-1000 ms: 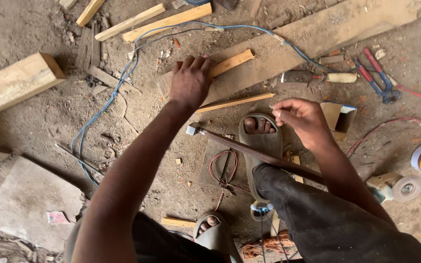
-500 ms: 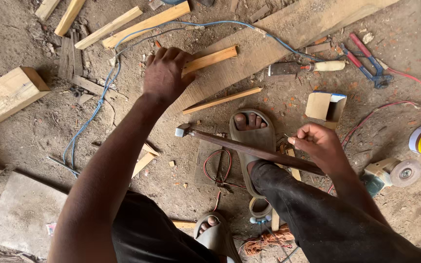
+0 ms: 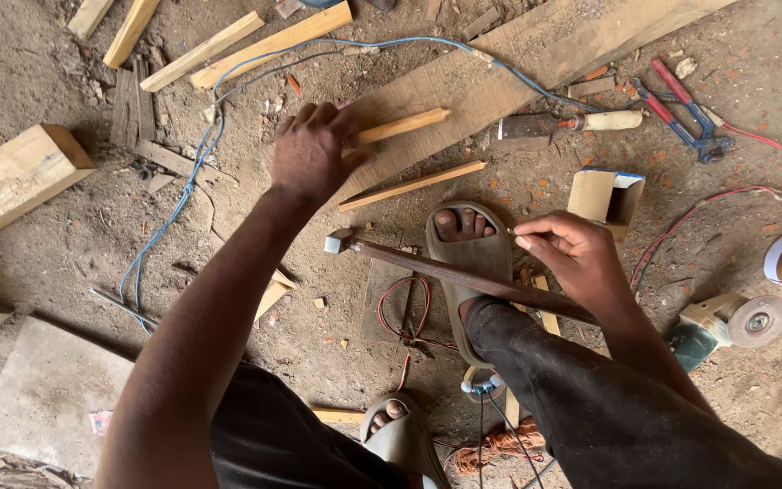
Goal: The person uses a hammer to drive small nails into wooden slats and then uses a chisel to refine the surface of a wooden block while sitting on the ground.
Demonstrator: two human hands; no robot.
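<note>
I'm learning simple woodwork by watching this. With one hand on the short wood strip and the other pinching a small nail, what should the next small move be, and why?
Probably draw the short wood strip back toward the body. The left hand already grips its end on the plank, the right hand pinches what looks like a small nail, and the hammer lies between both hands.

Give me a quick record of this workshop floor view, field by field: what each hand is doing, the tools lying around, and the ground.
left hand: reaching forward, gripping a short wooden stick that lies on a wide plank
right hand: pinching a thin nail
hammer: lying across the sandalled foot
other tools: chisel, red-handled pliers, angle grinder
cable: blue wire trailing over the ground
ground: dirt and sawdust, with wood offcuts
</note>
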